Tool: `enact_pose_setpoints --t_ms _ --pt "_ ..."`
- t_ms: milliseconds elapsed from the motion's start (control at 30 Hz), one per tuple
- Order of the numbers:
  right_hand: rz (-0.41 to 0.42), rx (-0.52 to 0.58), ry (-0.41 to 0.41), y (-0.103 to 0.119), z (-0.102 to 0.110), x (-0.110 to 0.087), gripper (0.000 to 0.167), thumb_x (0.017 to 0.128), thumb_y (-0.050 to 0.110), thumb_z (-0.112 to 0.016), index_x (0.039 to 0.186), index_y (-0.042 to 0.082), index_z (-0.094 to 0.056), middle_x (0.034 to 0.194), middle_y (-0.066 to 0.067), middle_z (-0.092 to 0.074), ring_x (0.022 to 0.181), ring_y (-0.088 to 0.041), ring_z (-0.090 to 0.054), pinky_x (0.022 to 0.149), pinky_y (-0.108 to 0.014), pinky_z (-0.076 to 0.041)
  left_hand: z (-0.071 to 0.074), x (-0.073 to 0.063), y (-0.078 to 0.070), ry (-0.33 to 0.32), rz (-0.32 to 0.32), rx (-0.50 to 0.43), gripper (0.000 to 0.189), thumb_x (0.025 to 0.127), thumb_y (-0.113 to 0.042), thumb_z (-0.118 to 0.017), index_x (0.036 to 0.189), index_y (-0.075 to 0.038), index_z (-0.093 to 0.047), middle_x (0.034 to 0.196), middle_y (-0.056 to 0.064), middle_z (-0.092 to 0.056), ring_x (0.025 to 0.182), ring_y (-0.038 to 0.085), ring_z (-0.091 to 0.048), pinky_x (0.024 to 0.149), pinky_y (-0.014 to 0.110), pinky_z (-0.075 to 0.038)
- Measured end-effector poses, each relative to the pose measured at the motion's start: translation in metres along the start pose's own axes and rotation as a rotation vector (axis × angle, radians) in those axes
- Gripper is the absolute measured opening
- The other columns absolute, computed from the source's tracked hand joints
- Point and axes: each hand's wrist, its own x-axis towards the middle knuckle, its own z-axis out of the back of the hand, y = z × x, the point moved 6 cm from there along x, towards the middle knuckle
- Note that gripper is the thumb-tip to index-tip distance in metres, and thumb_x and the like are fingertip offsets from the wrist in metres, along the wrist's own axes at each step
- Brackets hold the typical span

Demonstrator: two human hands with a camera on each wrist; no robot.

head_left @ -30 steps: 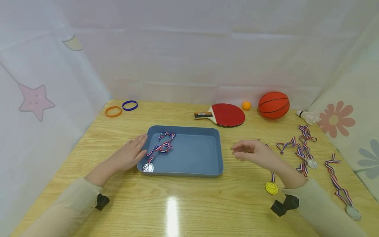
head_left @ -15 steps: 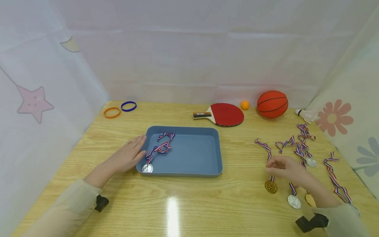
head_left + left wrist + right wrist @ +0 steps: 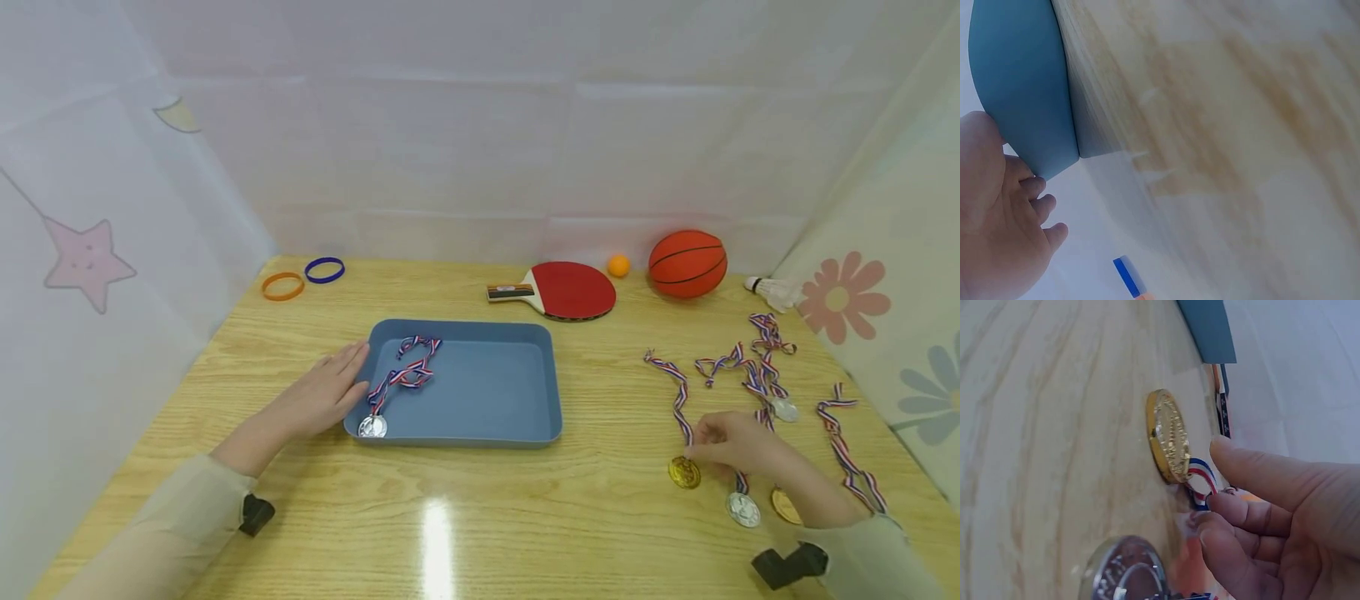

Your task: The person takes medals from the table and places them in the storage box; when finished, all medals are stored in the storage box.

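My left hand [image 3: 324, 393] rests flat against the blue tray [image 3: 480, 440], and my right hand [image 3: 738, 443], loose and not pinching yet, is just beside the gold medal [image 3: 684, 472], so I should softly pinch its ribbon [image 3: 680, 398].

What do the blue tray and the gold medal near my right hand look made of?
Blue tray: probably plastic, matte; its smooth, thin walls show only soft shading.
Gold medal: metal or metal-coated plastic, glossy; its raised relief glints, but the look leaves which open.
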Motion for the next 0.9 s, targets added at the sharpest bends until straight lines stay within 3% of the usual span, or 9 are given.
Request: enact_pose_setpoints --t_ms 267,567,733,900 --pt "-0.13 0.007 -0.005 -0.011 -0.007 0.005 0.024 0.083 0.026 -0.068 0.079 0.004 -0.058 0.061 -0.002 -0.051 0.049 -0.016 -0.05 0.043 -0.03 -0.046 -0.003 0.0 0.002 0.007 0.005 -0.006 0.058 0.1 -0.026 -0.035 0.142 0.009 -0.017 0.148 0.024 -0.016 0.135 0.039 -0.014 0.107 0.054 -0.014" --pt "-0.026 -0.101 -0.023 -0.003 -0.007 0.009 0.015 0.086 0.02 -0.065 0.078 0.008 -0.061 0.067 0.002 -0.052 0.054 -0.01 -0.043 0.046 -0.024 -0.039 -0.004 0.0 0.002 0.014 0.009 -0.014 0.058 0.1 -0.027 -0.034 0.143 0.009 -0.016 0.148 0.024 -0.015 0.135 0.038 -0.013 0.107 0.053 -0.013" --pt "-0.007 -0.036 -0.044 0.002 -0.001 0.009 0.014 0.087 0.019 -0.064 0.08 0.007 -0.06 0.072 0.0 -0.054 0.063 -0.012 -0.045 0.052 -0.025 -0.04 -0.004 0.0 0.003 0.012 0.01 -0.007 0.058 0.1 -0.027 -0.034 0.143 0.009 -0.016 0.148 0.024 -0.015 0.135 0.038 -0.013 0.107 0.054 -0.013" --pt "-0.029 0.11 -0.062 0.009 0.008 0.009 0.02 0.089 0.02 -0.061 0.085 0.002 -0.054 0.077 -0.006 -0.058 0.071 -0.017 -0.049 0.058 -0.029 -0.042 -0.004 0.001 0.003 0.008 0.009 -0.007 0.059 0.1 -0.028 -0.033 0.143 0.009 -0.016 0.148 0.024 -0.016 0.135 0.038 -0.014 0.107 0.054 -0.014"
